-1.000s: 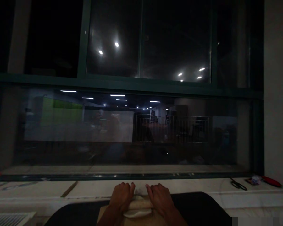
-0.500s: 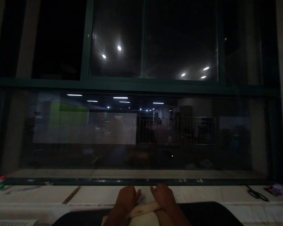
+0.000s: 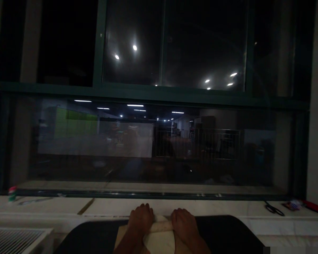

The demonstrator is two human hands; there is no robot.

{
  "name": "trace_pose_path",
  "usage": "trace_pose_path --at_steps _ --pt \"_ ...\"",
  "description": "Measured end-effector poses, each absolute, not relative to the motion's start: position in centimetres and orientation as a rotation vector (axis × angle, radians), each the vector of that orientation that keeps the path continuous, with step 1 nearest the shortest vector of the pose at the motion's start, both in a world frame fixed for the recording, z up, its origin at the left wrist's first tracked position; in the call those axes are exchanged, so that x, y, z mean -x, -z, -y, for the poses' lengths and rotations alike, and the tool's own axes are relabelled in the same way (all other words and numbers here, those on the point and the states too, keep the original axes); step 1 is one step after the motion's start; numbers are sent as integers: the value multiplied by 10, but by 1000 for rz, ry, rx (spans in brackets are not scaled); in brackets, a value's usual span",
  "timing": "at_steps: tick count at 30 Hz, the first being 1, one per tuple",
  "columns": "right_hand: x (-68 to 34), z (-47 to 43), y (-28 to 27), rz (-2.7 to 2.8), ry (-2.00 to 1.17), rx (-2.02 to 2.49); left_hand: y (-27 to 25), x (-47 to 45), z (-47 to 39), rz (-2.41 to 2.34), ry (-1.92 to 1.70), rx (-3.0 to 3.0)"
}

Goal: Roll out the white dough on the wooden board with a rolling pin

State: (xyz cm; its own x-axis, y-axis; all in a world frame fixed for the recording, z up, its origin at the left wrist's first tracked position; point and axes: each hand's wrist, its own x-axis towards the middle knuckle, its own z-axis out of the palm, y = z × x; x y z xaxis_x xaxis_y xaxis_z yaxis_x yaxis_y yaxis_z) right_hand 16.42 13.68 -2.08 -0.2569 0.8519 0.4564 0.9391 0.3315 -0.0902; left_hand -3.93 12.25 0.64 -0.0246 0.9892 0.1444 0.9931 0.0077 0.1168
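Observation:
My left hand (image 3: 141, 219) and my right hand (image 3: 184, 223) are closed round the two ends of a pale wooden rolling pin (image 3: 161, 227). The pin lies level across a cream-coloured flat sheet, apparently dough (image 3: 159, 243), which shows both in front of the pin and beyond it. Beneath the sheet is a tan board (image 3: 120, 235), mostly covered by my forearms. The board rests on a black surface (image 3: 95, 235) with rounded corners.
A white sill (image 3: 113, 207) runs behind the black surface, below a dark window. On it lie black-handled scissors (image 3: 274, 209), a red object (image 3: 314, 207), a small packet (image 3: 294, 205) and a red-capped green container (image 3: 12, 194). A white slatted unit (image 3: 16, 241) stands at lower left.
The rolling pin has gone from slanted to nearly level, and more of the cream sheet shows beyond it. My hands have closed further round its ends. The camera view has shifted slightly.

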Motion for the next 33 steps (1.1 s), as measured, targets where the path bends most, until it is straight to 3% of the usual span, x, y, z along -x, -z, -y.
trace_pose_path --at_steps 11,25,33 --pt "-170 -64 21 2134 227 1513 -7 26 -49 2105 454 2108" --pt "-192 -5 37 1979 -231 1390 22 43 20 1956 451 2240" --pt "-189 6 33 2046 -207 1315 16 51 41 1963 544 2300"
